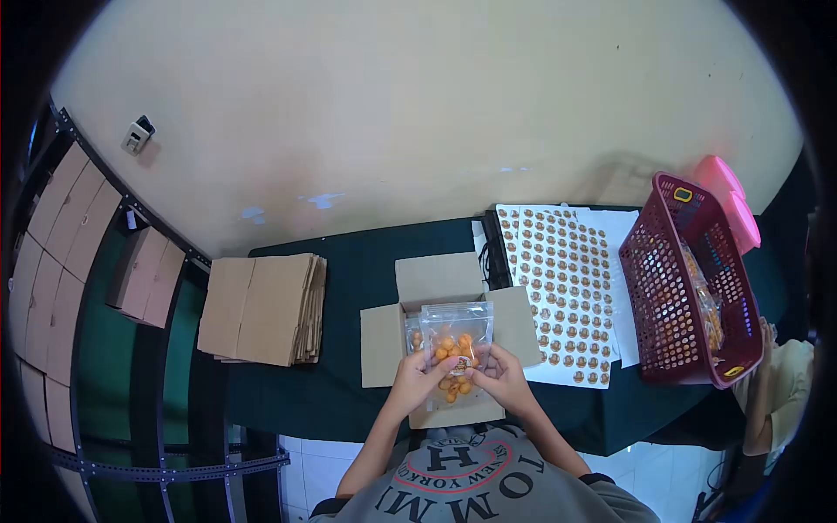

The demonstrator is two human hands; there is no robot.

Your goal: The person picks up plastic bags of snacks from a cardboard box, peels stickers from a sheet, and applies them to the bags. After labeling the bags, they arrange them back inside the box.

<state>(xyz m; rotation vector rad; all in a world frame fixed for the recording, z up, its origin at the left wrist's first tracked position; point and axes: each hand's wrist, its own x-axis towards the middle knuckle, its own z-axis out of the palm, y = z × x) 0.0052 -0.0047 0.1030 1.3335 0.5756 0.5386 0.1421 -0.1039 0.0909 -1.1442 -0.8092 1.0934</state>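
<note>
A clear zip pouch of round orange snacks (462, 342) is held up in front of me, over an open cardboard box (423, 266). My left hand (417, 376) grips the pouch's left side, and my right hand (503, 375) grips its right side. Both thumbs press on the front, near a small round sticker (463, 364). Behind it, another clear pouch (413, 331) shows partly inside the box. The box's flaps are folded outward, and the held pouch hides most of its inside.
Flattened cardboard boxes (261, 309) are stacked at the left on the dark green tablecloth (357, 257). Sheets of round stickers (567, 296) lie right of the box. Beyond stands a maroon basket (649, 288) with packets. Another person's arm (761, 392) is beside it. Shelves of boxes (65, 261) line the left.
</note>
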